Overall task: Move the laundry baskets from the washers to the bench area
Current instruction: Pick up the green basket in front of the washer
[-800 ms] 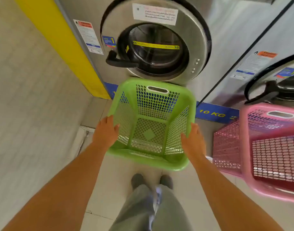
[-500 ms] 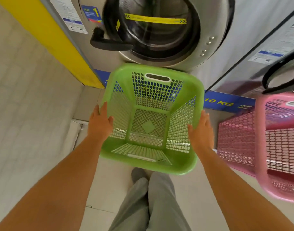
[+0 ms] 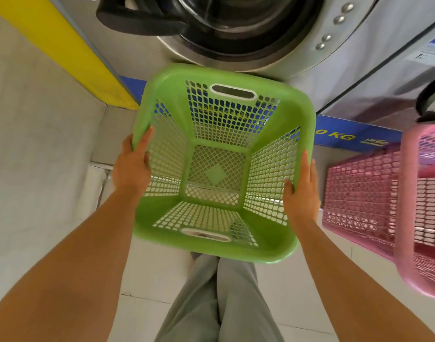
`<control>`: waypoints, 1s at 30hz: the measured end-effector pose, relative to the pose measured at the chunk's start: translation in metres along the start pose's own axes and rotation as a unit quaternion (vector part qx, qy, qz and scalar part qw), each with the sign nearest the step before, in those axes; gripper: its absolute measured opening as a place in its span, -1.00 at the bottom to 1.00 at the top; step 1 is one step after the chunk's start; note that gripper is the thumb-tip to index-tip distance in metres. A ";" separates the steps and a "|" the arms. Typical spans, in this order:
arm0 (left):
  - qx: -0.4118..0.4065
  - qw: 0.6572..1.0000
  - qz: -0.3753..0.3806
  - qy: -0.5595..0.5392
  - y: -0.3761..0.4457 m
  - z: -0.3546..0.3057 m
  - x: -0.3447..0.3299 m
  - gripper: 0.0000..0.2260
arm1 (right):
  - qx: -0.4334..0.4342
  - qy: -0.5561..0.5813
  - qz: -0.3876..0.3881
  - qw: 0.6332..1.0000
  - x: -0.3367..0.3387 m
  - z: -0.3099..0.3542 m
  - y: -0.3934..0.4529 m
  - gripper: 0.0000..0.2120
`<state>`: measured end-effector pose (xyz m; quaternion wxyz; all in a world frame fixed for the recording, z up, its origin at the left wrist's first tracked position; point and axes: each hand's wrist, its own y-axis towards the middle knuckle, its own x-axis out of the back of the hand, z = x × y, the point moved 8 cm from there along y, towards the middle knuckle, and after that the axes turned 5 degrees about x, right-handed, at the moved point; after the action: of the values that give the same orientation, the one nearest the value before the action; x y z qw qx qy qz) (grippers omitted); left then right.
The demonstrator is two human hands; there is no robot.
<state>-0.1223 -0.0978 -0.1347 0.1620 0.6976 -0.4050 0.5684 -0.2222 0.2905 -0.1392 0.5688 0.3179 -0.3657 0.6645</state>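
Two plastic laundry baskets in view, both in front of the washers. Item one: green square lattice-walled plastic basket (image 3: 218, 250), empty, a slot handle in its far wall and another in its near wall. It is held between both hands in front of the steel front-loading washer (image 3: 236, 53), its far rim just below the round door and its near rim above the person's grey trouser legs (image 3: 218, 299). Left hand (image 3: 131, 166) is clasped on the left rim, thumb lying along the rim's inner edge. Right hand (image 3: 301, 191) is clasped on the right rim, thumb hooked inside against the lattice wall. Item two: pink lattice plastic basket (image 3: 374, 193), at the right, before the neighbouring washer, well apart from the green one. Blue strip (image 3: 344, 134) marked "KG" runs along the washers' base. Floor: pale tile (image 3: 38, 169).
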 end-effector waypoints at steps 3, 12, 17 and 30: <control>0.010 1.000 0.002 -0.013 -0.009 0.001 0.003 -0.43 | 0.001 -0.005 0.010 1.000 0.003 0.000 -0.007 -0.23; 0.044 0.998 0.009 -0.033 -0.067 0.022 0.008 -0.43 | 0.013 -0.019 0.027 0.999 0.016 -0.005 -0.051 -0.24; 0.084 0.996 -0.015 -0.036 -0.121 0.046 0.015 -0.43 | 0.053 -0.027 0.046 0.997 0.019 -0.001 -0.075 -0.26; 0.259 0.962 -0.055 -0.062 -0.319 0.152 -0.010 -0.45 | 0.188 -0.062 0.131 0.971 -0.008 0.010 -0.169 -0.27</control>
<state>0.2171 -0.0004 -0.1149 -0.0189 0.7705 -0.2139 0.6002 -0.0538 0.2925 -0.1198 0.3826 0.4090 -0.3070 0.7695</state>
